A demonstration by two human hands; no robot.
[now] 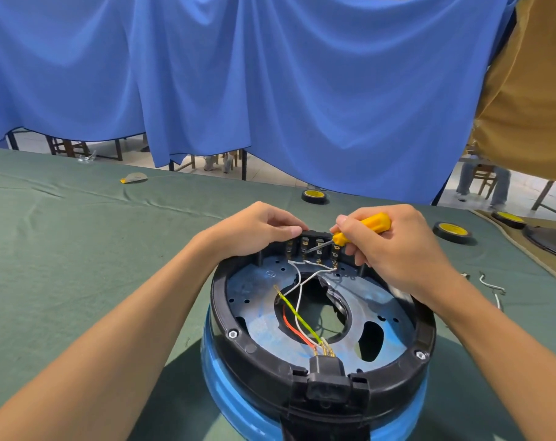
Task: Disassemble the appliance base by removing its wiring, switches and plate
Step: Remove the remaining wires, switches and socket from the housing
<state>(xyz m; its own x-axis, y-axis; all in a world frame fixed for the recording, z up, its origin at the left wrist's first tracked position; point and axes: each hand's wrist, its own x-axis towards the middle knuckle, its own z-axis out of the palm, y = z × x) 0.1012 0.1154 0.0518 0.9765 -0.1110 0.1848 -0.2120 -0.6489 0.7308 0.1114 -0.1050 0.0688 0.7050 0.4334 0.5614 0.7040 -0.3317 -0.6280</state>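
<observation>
The round base (394, 386), a blue shell with a black plastic rim, sits at the cloth worktop's (79, 233) near edge. Inside lie a shiny metal plate (264, 329) and thin wires (297, 300). The left hand (254, 230) grips the far switch block (314, 246); the right hand (397, 249) clasps a yellow-handled screwdriver (372, 225), tip at the terminals.

My left hand (254, 230) grips the switch block (314, 246) at the far rim of the base (397, 370), which sits on the green table (79, 233). My right hand (397, 249) holds the yellow screwdriver (365, 227), its tip at a terminal in the block. White wires (297, 281) run from the terminals across the metal plate (264, 326); a red wire (294, 327) and a green-yellow wire (299, 316) lead to the black socket (326, 377) at the near rim. Loose wires (491, 284) lie to my right. Two tape rolls (314, 195) (453, 232) sit farther back, before a blue curtain (270, 74).
</observation>
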